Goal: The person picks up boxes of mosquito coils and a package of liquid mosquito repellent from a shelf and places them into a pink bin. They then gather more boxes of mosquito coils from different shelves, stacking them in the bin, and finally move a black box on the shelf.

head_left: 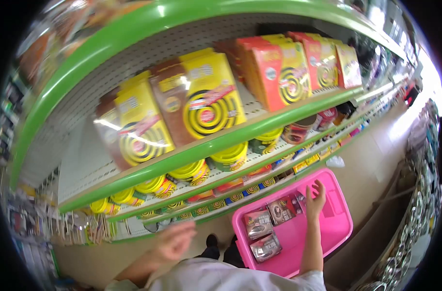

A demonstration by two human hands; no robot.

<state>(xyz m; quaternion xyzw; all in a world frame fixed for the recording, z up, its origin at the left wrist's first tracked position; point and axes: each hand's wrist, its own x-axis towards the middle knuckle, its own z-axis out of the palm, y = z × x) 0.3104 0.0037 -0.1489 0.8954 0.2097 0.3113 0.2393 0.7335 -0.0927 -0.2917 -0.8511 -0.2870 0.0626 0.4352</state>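
Observation:
Over the pink plastic tub, my right hand is raised with its fingers apart and nothing in them. Inside the tub, along its left side, lie several small dark and silver boxes, some apparently wrapped in clear film. My left hand hovers in front of my body, left of the tub and below the shelves. Motion smears its fingers, so I cannot make out whether they grip anything. Nearest above it are tubs with yellow lids on the lower shelf.
A green-edged shelf runs across in front of me. On it stand yellow-and-brown packets with a coil picture and red-and-yellow packets. Metal goods hang at the right. Tiled floor shows beyond the tub.

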